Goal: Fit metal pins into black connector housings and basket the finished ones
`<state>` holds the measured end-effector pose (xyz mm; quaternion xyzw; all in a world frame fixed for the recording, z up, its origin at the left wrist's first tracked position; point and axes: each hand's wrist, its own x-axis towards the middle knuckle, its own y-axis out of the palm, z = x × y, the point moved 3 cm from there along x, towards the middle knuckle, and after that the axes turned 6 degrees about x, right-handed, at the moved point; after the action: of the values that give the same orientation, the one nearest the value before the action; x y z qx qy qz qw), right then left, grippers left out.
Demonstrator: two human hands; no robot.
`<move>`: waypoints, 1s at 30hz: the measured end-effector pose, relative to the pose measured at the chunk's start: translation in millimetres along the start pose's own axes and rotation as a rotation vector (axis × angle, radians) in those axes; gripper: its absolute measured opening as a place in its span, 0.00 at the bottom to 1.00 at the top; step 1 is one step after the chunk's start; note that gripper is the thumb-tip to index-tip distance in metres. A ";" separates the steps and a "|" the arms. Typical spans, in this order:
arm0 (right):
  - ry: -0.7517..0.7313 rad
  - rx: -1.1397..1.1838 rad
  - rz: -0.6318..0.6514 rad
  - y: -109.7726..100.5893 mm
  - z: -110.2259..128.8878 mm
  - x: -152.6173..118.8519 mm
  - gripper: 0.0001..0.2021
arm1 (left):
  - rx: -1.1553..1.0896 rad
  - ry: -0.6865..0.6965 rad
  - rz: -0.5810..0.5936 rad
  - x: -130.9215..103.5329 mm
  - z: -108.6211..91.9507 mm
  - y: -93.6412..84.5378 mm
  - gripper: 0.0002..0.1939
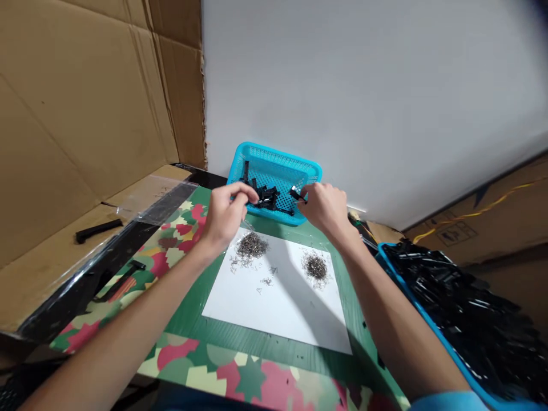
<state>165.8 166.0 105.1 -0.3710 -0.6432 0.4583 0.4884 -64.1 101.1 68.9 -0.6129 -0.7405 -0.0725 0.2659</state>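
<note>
Over the right side of a blue plastic basket (pixel 278 154), my right hand (pixel 327 205) is closed on a small black plastic piece (pixel 295 194), which sticks out past the fingertips. My left hand (pixel 226 211) hovers by the basket's front left edge with its fingers curled together. Something thin and shiny shows under those fingers, too blurred to name. Several black plastic pieces (pixel 268 197) lie in the basket. Below the hands, a white sheet (pixel 274 311) carries two piles of tiny metal parts: the left pile (pixel 252 245) and the right pile (pixel 317 266).
A larger blue basket (pixel 428 319) heaped with black plastic pieces (pixel 466 308) stands at the right. Two loose black pieces lie at the left, one on cardboard (pixel 98 230), one on the patterned cover (pixel 124 279). Cardboard (pixel 85 85) and a white wall (pixel 363 85) bound the table.
</note>
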 end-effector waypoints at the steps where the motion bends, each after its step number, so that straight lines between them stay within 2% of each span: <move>1: -0.005 0.067 0.000 -6.7 -2.2 -6.1 0.13 | -0.034 -0.043 0.005 15.2 -0.6 3.7 0.10; 3: -0.045 0.268 0.024 -18.7 -5.9 -17.6 0.11 | -0.014 0.000 0.075 42.9 -6.5 16.9 0.12; 4: -0.071 0.381 0.044 -24.0 -7.9 -23.0 0.10 | 0.017 0.066 0.198 53.7 -11.5 27.9 0.14; 5: -0.092 0.482 0.066 -28.6 -10.4 -28.3 0.09 | 0.054 0.133 0.374 61.1 -17.1 41.2 0.17; 7: -0.111 0.621 0.100 -35.8 -17.7 -39.3 0.06 | 0.087 0.188 0.555 68.7 -27.5 64.0 0.19; 11: -0.096 0.738 0.128 -39.6 -38.4 -66.6 0.05 | 0.108 0.259 0.920 51.5 -43.6 101.7 0.21; 14: -0.070 0.771 0.141 -34.8 -50.1 -90.5 0.04 | 0.085 0.257 1.061 22.8 -46.0 110.3 0.24; 17: -0.050 0.838 0.182 -26.3 -51.1 -111.5 0.05 | 0.041 0.210 1.074 -7.8 -39.8 105.0 0.22; 23: 0.039 0.970 0.258 -10.9 -44.8 -138.5 0.13 | -0.002 -0.041 0.776 -57.2 -10.8 83.7 0.25; 27: -0.056 0.835 0.525 1.4 -40.9 -156.3 0.11 | -0.107 -0.217 0.654 -86.1 1.3 73.0 0.24; 30: -0.049 0.775 0.662 13.2 -37.4 -168.0 0.07 | -0.121 -0.331 0.654 -104.5 5.1 67.3 0.23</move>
<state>244.0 23.1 47.9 -0.3356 -0.2851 0.8019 0.4038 9.3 28.4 -0.6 -0.8352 -0.5329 0.0728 0.1150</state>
